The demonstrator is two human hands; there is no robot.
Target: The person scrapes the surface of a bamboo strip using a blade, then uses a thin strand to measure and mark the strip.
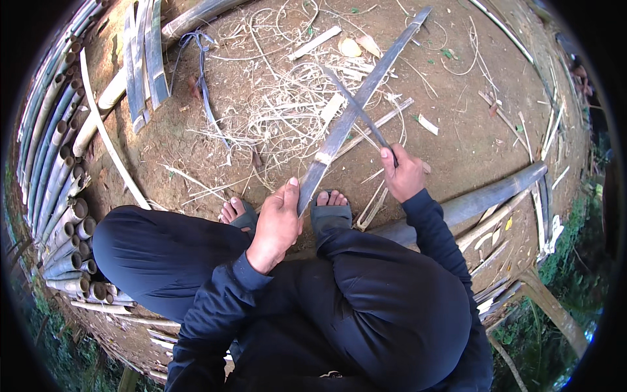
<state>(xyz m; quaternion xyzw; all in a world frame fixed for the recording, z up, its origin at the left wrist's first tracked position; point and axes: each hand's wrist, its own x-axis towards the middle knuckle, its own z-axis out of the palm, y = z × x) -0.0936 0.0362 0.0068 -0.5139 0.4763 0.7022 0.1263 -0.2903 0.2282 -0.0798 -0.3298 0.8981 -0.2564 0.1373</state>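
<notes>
My left hand (279, 219) is closed round the near end of a long split bamboo strip (339, 134), dark on its outer face with a pale node ring. The strip slants away to the far right. In my right hand (403, 171) is the handle of a long, thin-bladed knife (358, 110). Its blade crosses over the strip, pointing far left; whether the edge touches the bamboo I cannot tell. Beyond my feet, a heap of curly bamboo shavings (281, 124) covers the dirt under and beside the strip.
Stacked bamboo poles (55, 157) line the left side. Several split bamboo slats (145, 62) lean on a thick pole (111, 91) at far left, near a blue cord (202, 81). A dark bamboo pole (470, 204) lies to my right, by loose offcuts (490, 245).
</notes>
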